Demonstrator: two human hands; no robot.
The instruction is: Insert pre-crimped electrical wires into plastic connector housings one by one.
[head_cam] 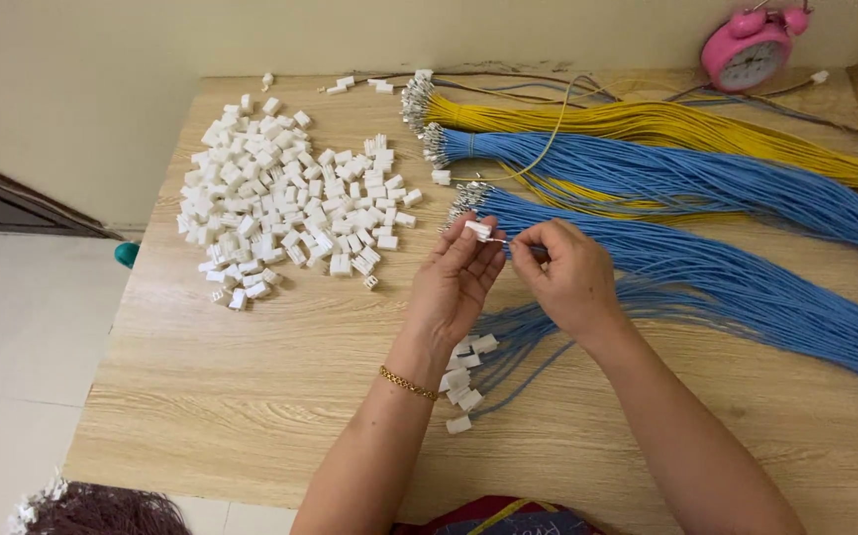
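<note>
Two hands up over the middle of the tabletop [251, 396], and they meet almost fingertip to fingertip. Your left hand [456, 282] has its fingers pinched on a small white connector [478, 230], held up just above the near blue bundle. Your right hand [565, 275] is closed on a single blue wire [538, 252], its metal tip pointing at the connector; whether the tip is already inside the housing is hard to say from this angle. A gold bracelet [409, 384] sits on your left wrist.

Under your hands lies the near bundle of blue wires [746, 297], fanning off to the right edge. Behind it, a second blue bundle [666, 173], and behind that a yellow bundle [666, 124], all with bare metal ends turned to the left. Left of them a big heap of white connectors [285, 203] is spread out on the wood, well apart from your hands.

Just below your left wrist, a small cluster of finished blue wires with white connectors on them [463, 381] lies on the tabletop. At the far right corner stands a pink alarm clock [749, 52]. A few loose connectors and wires sit along the far edge [359, 83].
</note>
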